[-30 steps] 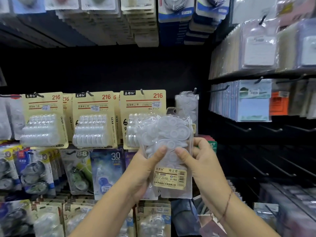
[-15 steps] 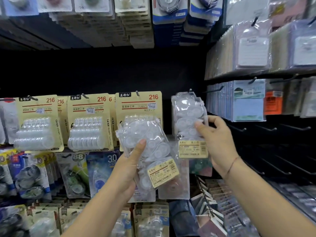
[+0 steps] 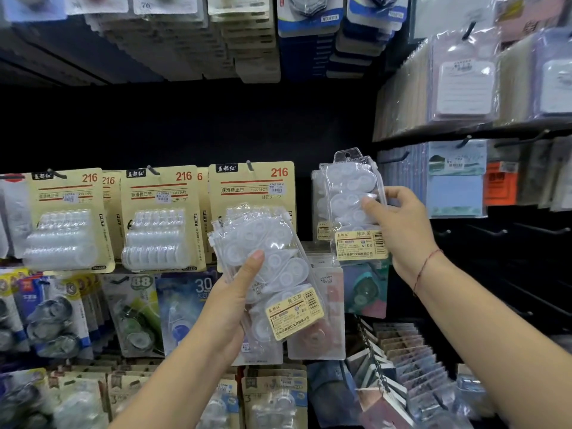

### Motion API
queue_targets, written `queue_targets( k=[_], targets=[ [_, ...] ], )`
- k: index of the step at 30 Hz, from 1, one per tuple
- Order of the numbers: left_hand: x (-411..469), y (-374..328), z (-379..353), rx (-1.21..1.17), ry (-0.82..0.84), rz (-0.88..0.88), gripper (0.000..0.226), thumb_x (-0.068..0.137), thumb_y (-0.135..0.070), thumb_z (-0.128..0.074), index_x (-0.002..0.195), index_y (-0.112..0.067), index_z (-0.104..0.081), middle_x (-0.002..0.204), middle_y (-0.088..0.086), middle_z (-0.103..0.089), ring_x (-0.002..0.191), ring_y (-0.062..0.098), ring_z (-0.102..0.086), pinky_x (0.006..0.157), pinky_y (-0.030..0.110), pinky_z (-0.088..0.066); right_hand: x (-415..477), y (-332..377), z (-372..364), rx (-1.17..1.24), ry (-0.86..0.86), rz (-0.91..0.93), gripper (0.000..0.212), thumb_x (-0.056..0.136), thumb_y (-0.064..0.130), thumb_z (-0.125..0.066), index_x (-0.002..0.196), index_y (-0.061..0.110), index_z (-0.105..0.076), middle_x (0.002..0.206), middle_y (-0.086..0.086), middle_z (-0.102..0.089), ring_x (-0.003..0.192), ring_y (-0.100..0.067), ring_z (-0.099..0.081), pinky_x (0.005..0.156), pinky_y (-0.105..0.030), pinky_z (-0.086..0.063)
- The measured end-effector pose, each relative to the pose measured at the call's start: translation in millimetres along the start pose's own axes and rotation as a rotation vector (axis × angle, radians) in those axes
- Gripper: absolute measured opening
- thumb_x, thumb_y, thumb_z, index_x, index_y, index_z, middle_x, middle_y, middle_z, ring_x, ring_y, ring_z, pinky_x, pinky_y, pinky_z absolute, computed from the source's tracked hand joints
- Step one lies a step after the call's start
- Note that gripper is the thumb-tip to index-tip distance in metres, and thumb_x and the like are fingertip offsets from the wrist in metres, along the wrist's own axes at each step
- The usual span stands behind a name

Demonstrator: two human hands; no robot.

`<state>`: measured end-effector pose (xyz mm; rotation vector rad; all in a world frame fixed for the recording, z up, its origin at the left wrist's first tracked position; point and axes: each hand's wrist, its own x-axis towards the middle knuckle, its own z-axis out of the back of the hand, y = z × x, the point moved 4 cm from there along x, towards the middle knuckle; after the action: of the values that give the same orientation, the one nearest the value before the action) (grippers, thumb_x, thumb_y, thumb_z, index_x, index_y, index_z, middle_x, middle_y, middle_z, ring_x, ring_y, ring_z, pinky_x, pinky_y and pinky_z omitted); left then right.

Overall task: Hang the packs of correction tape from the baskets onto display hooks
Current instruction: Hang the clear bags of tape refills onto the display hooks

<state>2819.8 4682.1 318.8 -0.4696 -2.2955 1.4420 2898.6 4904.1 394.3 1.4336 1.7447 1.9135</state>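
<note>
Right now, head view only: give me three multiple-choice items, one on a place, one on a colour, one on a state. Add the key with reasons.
1. Where is the pack in the right grip relative to the yellow 216 cards?
A left of them; B right of them; C below them.
2. What colour is the wrist cord on the right arm?
A blue; B red; C green.
3. How are the packs in the left grip?
A hanging from a hook; B lying in a basket; C held tilted.

Key:
1 B, it is upright past the rightmost card.
2 B, a thin red thread circles the wrist.
3 C, the thumb lies across their front and the label end points down and right.
</note>
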Motion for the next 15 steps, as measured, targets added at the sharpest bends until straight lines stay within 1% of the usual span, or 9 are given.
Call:
queue_targets(
  k=[3,6,12,13,15],
  targets=[
    [-1,-1,-1,0.000,0.002,-0.014,0.049,0.078,-0.036,-0.067,0.122,-0.012,-0.066,0.104,0.011,-0.076,0.087,0.025,-0.075,0.067,0.031,-0.062,0,0,1,0.001,-0.013,-0.012,0.013,0.088,0.019,-0.069,0.091,0.021,-0.057,0.077,0.001,-0.067,0.074,-0.024,-0.066,0.076,-0.059,-0.056],
    [-1,-1,-2,0.008,-0.003,-0.022,0.051,0.077,-0.037,-0.067,0.122,-0.013,-0.065,0.104,0.009,-0.076,0.089,0.024,-0.075,0.068,0.031,-0.062,0,-3,2,0.002,-0.006,-0.045,0.013,0.089,0.020,-0.069,0.092,0.021,-0.057,0.081,-0.002,-0.068,0.074,-0.027,-0.068,0.075,-0.057,-0.057],
    [1,-2,-2,0.007,0.011,-0.039,0.049,0.077,-0.035,-0.066,0.120,-0.012,-0.066,0.101,0.009,-0.077,0.086,0.022,-0.076,0.064,0.027,-0.061,7,-14,-1,-0.013,0.001,-0.068,0.011,0.090,0.021,-0.068,0.094,0.021,-0.057,0.085,-0.008,-0.070,0.071,-0.026,-0.068,0.065,-0.045,-0.059],
    [1,-2,-2,0.008,0.015,-0.039,0.048,0.077,-0.035,-0.066,0.119,-0.012,-0.067,0.101,0.009,-0.077,0.085,0.022,-0.076,0.063,0.027,-0.061,11,-18,-2,-0.026,0.002,-0.078,0.010,0.091,0.022,-0.067,0.093,0.020,-0.057,0.088,-0.011,-0.070,0.072,-0.026,-0.068,0.066,-0.046,-0.058],
    [4,-2,-2,0.004,0.023,-0.039,0.048,0.076,-0.036,-0.066,0.118,-0.012,-0.067,0.100,0.009,-0.077,0.085,0.022,-0.076,0.062,0.027,-0.061,22,-33,-6,-0.079,0.005,-0.101,0.010,0.092,0.026,-0.064,0.092,0.017,-0.059,0.094,-0.019,-0.069,0.077,-0.029,-0.064,0.073,-0.051,-0.057]
  ],
)
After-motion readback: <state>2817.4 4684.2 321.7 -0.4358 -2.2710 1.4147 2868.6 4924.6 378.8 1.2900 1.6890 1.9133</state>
